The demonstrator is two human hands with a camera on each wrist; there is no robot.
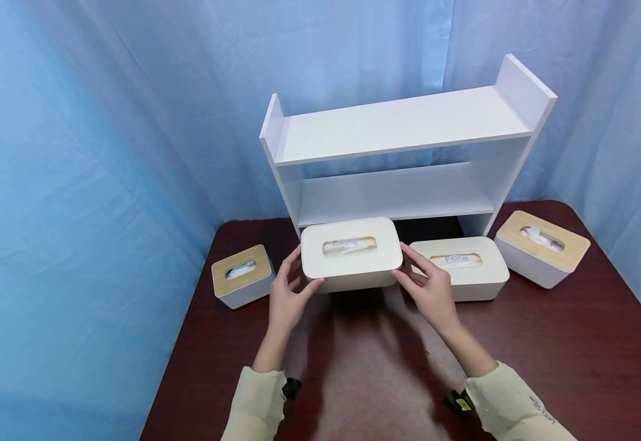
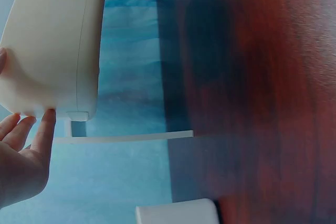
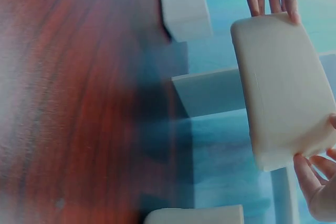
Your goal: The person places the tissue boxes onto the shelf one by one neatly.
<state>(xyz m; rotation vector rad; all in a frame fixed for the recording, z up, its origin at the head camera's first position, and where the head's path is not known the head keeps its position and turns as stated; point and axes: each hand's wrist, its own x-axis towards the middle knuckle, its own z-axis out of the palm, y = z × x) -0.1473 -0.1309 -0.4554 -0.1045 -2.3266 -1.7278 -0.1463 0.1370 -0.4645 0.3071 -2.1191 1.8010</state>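
Observation:
A cream tissue box (image 1: 351,271) with an oval slot in its lid is held up off the table between both hands, in front of the white shelf (image 1: 392,131). My left hand (image 1: 289,299) grips its left end, thumb at the front corner and fingers along the side. At the opposite end my right hand (image 1: 432,288) grips it the same way. In the left wrist view the box's side (image 2: 52,40) shows with fingertips against its end. The right wrist view shows the box (image 3: 286,87) between both hands, well above the tabletop.
A second cream tissue box (image 1: 463,288) stands just right of my right hand. Tissue boxes with wood-look lids stand at the far right (image 1: 565,242) and at the left (image 1: 243,288). The dark red table (image 1: 375,380) is backed by blue curtains (image 1: 105,184).

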